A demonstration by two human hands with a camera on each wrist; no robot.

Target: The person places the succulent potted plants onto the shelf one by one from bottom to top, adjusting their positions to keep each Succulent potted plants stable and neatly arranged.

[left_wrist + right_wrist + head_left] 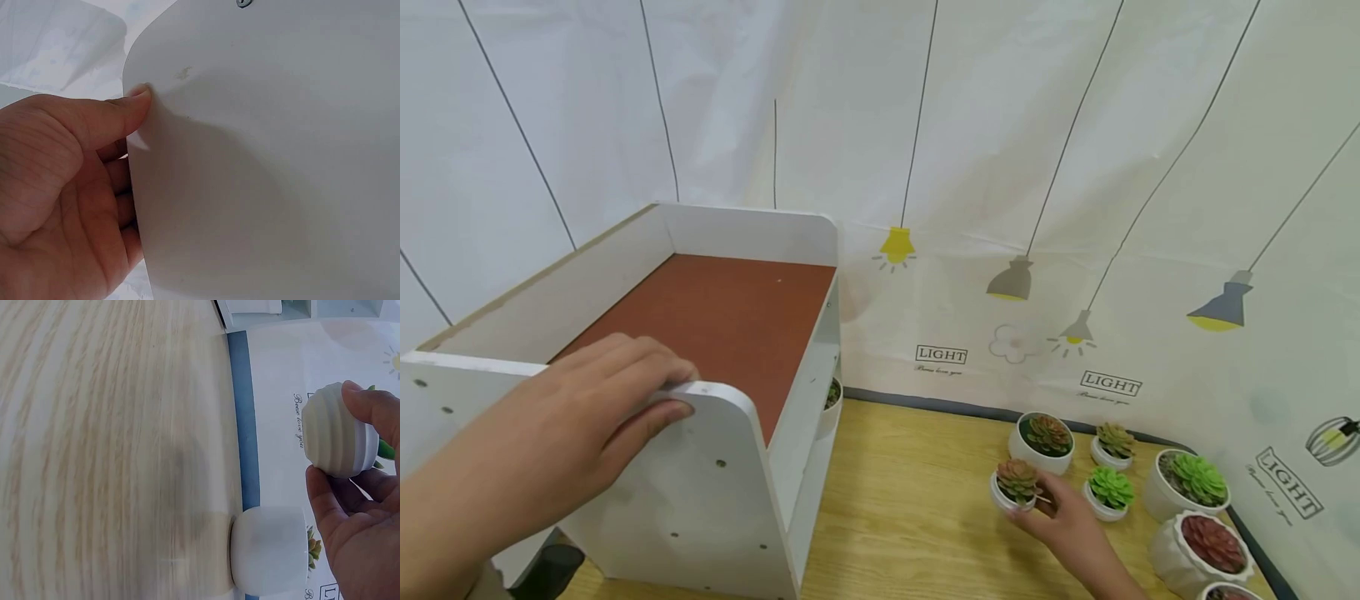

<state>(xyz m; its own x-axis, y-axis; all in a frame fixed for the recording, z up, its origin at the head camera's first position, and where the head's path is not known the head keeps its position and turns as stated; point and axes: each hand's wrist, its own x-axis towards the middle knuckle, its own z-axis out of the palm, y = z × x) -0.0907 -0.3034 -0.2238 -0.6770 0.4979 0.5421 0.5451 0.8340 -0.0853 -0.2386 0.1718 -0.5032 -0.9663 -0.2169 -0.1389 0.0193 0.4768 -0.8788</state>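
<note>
My left hand [602, 400] grips the top edge of the near side panel of a white shelf unit [677, 492], thumb on the outer face and fingers over the edge. The left wrist view shows the thumb pressed to the white panel [262, 162]. In my right hand [1070, 525] is a small potted succulent [1017, 482] with reddish-green leaves, held by its white pot. The right wrist view shows that ribbed white pot [334, 431] pinched between thumb and fingers, raised above the wooden table [125, 450].
Behind the held plant stands a round white pot with a succulent [1043, 442]. A small bright-green succulent [1109, 490] and a pale one [1114, 443] are beside it. Larger potted plants [1201, 554] line the right edge. Another pot [831, 404] sits inside the shelf unit.
</note>
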